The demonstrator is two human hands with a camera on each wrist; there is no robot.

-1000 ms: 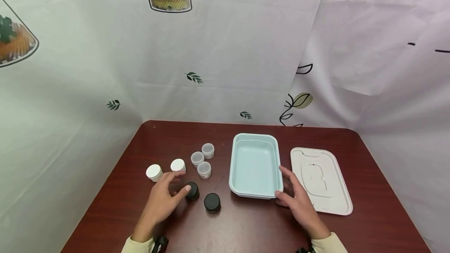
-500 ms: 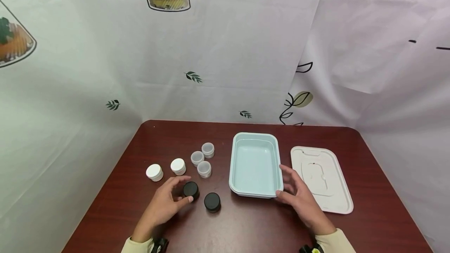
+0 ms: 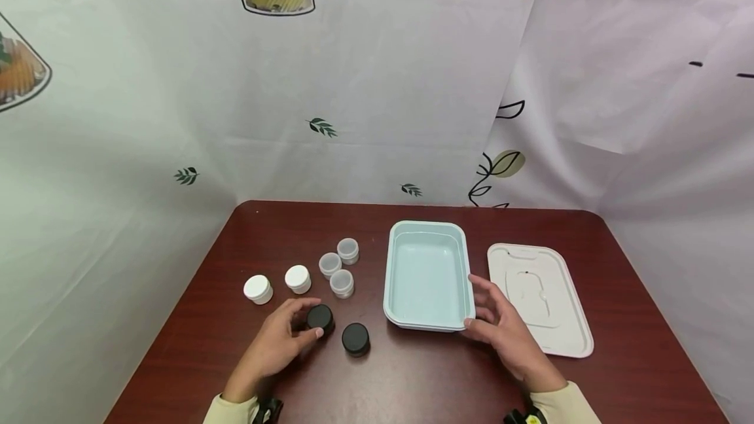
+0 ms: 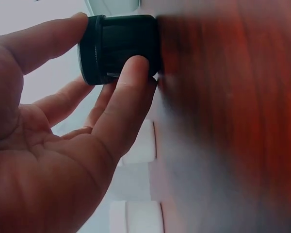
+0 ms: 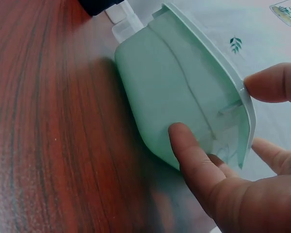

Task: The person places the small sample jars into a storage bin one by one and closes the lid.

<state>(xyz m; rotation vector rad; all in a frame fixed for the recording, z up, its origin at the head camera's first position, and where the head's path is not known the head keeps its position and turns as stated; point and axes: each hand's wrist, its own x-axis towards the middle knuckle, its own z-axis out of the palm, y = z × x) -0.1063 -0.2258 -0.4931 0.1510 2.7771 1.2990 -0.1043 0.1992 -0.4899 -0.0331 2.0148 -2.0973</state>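
My left hand [image 3: 273,342] is at a small black screw-lid jar [image 3: 321,319], its thumb and fingers on opposite sides. In the left wrist view the black jar [image 4: 123,48] stands on the table between the fingertips. A second black jar [image 3: 356,339] stands just to the right of it. My right hand [image 3: 511,339] holds the near right corner of a pale blue rectangular container [image 3: 427,273]. Up close in the right wrist view, one fingertip meets the rim of the container [image 5: 155,87] and another lies along its side wall. Inside the container nothing is seen.
Two white-lidded jars [image 3: 258,289] stand left of my left hand. Behind the black jars are three small translucent-lidded tubs [image 3: 341,284]. A white lid [image 3: 538,300] lies flat to the right of the container, partly behind my right hand. A patterned cloth backdrop [image 3: 377,70] surrounds the dark red table [image 3: 406,378].
My left thumb has come down to the near side of the black jar, and the fingers now flank it. My right hand stays at the container's corner with a slight shift.
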